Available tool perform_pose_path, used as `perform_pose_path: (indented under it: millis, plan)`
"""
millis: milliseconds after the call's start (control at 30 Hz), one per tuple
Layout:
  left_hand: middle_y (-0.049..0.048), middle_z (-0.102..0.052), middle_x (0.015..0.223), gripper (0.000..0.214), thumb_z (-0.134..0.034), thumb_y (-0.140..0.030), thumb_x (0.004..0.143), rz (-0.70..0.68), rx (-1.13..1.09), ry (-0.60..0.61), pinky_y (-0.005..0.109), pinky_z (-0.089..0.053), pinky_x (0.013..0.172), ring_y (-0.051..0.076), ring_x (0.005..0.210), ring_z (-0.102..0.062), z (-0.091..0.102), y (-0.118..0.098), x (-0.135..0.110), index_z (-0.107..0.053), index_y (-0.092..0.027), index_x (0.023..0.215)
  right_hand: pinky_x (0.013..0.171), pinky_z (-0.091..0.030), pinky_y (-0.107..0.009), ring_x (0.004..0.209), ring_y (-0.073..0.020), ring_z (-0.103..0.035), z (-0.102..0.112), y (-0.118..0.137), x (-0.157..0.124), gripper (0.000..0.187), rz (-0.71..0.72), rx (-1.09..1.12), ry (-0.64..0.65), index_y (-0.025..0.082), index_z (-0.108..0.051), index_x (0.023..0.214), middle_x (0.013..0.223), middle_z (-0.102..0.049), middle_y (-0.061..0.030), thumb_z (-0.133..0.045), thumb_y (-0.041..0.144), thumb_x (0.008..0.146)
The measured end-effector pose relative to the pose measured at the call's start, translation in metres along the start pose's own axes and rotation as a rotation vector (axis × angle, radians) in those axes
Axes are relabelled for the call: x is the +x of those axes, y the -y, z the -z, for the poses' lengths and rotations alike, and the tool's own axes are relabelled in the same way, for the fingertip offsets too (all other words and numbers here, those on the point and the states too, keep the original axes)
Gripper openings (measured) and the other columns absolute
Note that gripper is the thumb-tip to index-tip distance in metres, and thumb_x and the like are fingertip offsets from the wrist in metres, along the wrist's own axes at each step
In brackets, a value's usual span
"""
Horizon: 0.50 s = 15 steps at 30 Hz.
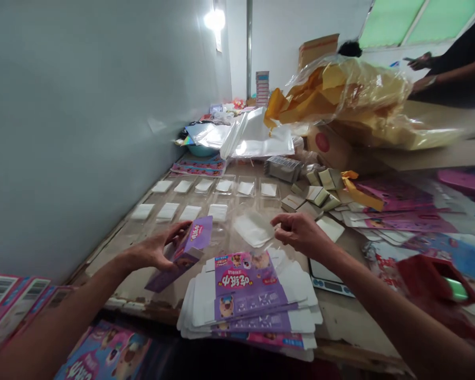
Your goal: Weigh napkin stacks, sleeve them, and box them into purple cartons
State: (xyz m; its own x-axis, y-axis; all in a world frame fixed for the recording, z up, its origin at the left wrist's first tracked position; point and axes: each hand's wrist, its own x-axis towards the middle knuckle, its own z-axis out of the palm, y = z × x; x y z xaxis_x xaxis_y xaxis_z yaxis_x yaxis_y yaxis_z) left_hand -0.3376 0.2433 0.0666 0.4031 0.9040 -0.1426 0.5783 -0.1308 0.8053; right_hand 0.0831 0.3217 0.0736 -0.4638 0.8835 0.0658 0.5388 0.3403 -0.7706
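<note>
My left hand (160,248) is wrapped round a folded-up purple carton (184,252) with a cartoon dog print, held just above the table's near edge. My right hand (296,232) pinches the edge of a clear plastic pouch with a white pad inside (253,229), lifted slightly over the table. Below both hands lies a stack of flat, unfolded purple and white cartons (247,301), overhanging the table's front edge.
Two rows of clear pouches with white pads (206,198) cover the wooden table (134,285). Small folded boxes (312,195), pink cartons (396,206), a small scale (330,279) and a big bag of yellow envelopes (356,95) sit right. Another person's arms (439,71) show far right. A wall runs left.
</note>
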Motion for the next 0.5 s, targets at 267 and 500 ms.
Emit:
perform_pose_path:
  millis: [267, 500]
  plan:
    - [0.014, -0.048, 0.15, 0.111, -0.089, -0.038, 0.061, -0.133, 0.172, 0.054, 0.046, -0.038, 0.116, 0.035, 0.135, -0.049, -0.03, -0.042, 0.009, -0.03, -0.022, 0.154, 0.051, -0.031, -0.025, 0.051, -0.0091, -0.04, 0.003, 0.037, -0.039, 0.028, 0.059, 0.03, 0.157, 0.019, -0.078, 0.096, 0.056, -0.053, 0.0056, -0.059, 0.016, 0.076]
    - [0.0097, -0.053, 0.144, 0.112, -0.089, -0.031, 0.053, -0.219, 0.319, 0.071, 0.042, -0.044, 0.11, 0.035, 0.128, -0.053, -0.055, -0.081, 0.017, -0.04, -0.027, 0.153, 0.057, -0.033, -0.024, 0.056, -0.01, -0.049, -0.018, 0.051, -0.043, 0.02, 0.087, 0.007, 0.09, 0.02, -0.079, 0.093, 0.06, -0.06, 0.0038, -0.07, 0.019, 0.075]
